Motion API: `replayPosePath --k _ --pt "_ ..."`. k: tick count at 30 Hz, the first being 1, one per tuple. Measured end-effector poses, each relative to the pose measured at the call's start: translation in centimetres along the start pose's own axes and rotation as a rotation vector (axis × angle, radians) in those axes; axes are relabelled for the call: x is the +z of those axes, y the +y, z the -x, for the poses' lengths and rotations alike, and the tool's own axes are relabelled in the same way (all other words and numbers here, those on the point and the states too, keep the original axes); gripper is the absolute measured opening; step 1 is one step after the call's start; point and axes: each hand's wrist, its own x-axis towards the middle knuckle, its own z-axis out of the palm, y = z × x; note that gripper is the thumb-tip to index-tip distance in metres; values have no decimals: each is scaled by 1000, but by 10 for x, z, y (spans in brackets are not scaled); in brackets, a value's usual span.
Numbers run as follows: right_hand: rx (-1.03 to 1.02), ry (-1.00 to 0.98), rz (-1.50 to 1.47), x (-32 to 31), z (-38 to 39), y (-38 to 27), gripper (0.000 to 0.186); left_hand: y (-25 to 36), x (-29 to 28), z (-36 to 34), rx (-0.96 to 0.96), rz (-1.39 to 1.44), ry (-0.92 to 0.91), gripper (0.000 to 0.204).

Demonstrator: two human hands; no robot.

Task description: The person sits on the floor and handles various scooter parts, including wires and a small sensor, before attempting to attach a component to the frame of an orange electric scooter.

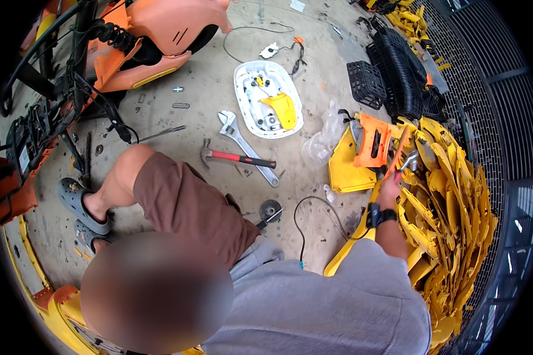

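Neither my left hand nor my right hand shows. Directly below me another person in a grey shirt and brown shorts crouches on the floor. That person's hand, a dark watch on its wrist, stretches to the right and closes around something red, perhaps a tool handle. Close by it is an orange plastic part on a yellow panel. A red-and-black hammer lies across a large adjustable wrench. Beyond them stands a white tray with a yellow piece and small hardware.
A tall heap of yellow plastic panels fills the right side. Black crates sit behind it. At the upper left is an orange vehicle body with a bare frame. A cable and a round disc lie on the concrete.
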Motion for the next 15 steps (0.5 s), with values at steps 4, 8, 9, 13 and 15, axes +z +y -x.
replayPosePath --k 4,8,9,13,15 --pt "-3 -209 18 30 132 25 53 1 -19 6 18 2 68 27" --pt "-84 -245 220 64 145 98 51 1 -11 1 15 16 30 27" --pt "-132 -279 193 67 163 95 50 1 -13 3 15 20 37 27" --pt "-348 -319 193 82 200 86 49 -1 -12 6 16 31 37 27" --pt "-371 -358 225 93 211 77 50 -4 -14 11 13 47 55 27"
